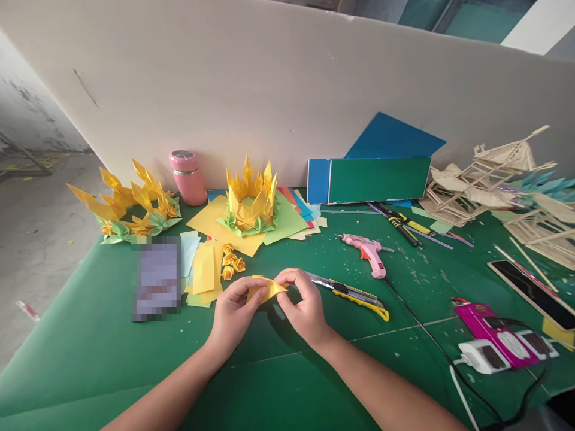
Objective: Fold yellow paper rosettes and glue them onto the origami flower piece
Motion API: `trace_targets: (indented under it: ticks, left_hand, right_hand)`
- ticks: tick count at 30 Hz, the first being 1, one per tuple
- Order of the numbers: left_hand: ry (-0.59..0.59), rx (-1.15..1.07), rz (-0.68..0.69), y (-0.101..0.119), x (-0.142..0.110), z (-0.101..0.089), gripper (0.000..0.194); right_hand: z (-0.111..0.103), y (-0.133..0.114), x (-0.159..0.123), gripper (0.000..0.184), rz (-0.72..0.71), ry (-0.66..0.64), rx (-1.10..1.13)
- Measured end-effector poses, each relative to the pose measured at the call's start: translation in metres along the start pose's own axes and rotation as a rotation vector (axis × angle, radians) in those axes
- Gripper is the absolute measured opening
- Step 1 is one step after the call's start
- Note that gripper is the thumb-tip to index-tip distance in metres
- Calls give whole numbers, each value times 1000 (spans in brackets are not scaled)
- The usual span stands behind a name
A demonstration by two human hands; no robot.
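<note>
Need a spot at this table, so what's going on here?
A person's left hand and right hand pinch a piece of folded yellow paper between them, above the green table. One yellow crown sits at the back left, a second crown near the middle. A pink glue gun and a utility knife lie to the right, neither held.

The green table top (278, 392) — flecked toward the right — bears a pink glue gun (369, 251), a yellow-handled utility knife (354, 292), a magenta power strip (480, 323), a dark-screened phone (530, 293) and a pink flask (189, 182). At the left stands a yellow paper crown (108, 208); orange rosettes (230, 260) lie beside a pile of yellow slips (205, 270).
</note>
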State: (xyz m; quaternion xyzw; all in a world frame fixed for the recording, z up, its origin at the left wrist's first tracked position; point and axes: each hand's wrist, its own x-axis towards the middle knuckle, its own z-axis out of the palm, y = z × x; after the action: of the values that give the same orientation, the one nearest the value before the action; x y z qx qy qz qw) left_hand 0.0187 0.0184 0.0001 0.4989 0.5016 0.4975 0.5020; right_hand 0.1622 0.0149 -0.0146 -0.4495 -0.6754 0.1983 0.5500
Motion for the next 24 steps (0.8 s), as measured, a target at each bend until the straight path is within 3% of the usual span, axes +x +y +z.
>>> trace_targets:
  ticks: [10, 24]
  left_hand:
    - [-42, 73, 53, 0, -1, 1, 13]
    - [-74, -125, -220, -1, 1, 1, 26]
  right_hand:
    - [-2, 0, 1, 12, -93, 24, -85]
    - [-4, 2, 3, 12, -228, -14, -302]
